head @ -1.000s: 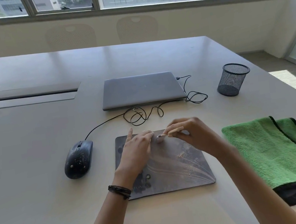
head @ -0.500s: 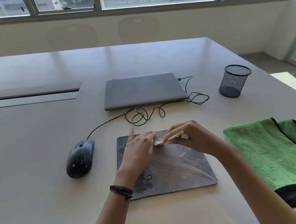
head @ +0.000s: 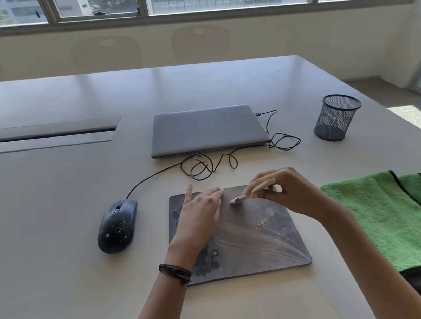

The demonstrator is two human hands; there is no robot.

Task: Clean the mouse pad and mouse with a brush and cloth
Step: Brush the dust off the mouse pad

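Head view: left hand (head: 198, 213) flat, fingers straight, pressing mouse pad (head: 254, 237) near table's (head: 55, 264) front edge. Right hand (head: 288, 191) pinches brush (head: 252, 191), bristles on pad. Mouse (head: 117, 226) just left; green cloth (head: 392, 216) at right edge.

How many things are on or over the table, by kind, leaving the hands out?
Laptop: 1
Mouse, with its cable: 1
Pad: 1
Brush: 1
Cloth, folded: 1
Mesh cup: 1
Total: 6
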